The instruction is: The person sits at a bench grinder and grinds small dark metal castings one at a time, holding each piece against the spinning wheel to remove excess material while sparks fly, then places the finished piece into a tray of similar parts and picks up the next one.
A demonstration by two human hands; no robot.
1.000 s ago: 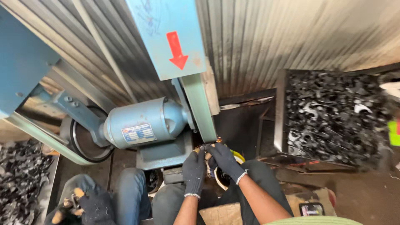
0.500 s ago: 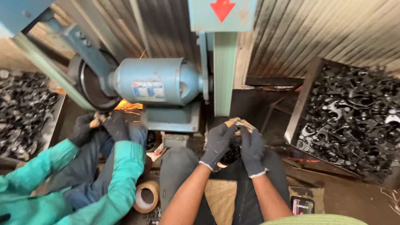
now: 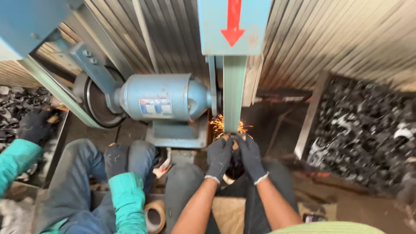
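Corrugated metal sheeting forms the wall behind everything, grey and ribbed, running the full width of the view. Against it stands the large blue belt grinding machine with its cylindrical blue motor housing, and a vertical pale green abrasive belt drops from under a blue guard panel marked with a red downward arrow. To our right sits a big open metal bin heaped with dark grey forged metal parts; a second heap of similar dark parts lies at the far left. A co-worker in teal sleeves and blue jeans sits just beside us on the left, one dark-gloved hand reaching to that left heap, the other gloved hand resting on a knee. A roll of brown tape lies on the floor between the two laps.

We hold both hands together at the foot of the green belt. Our left hand and right hand, both in dark grey knit gloves, have their fingers curled tight around a small dark metal workpiece, which is almost wholly hidden between the gloves. The piece is pressed to the lower end of the belt, and a small spray of orange sparks bursts out just beside it, mostly to the left.
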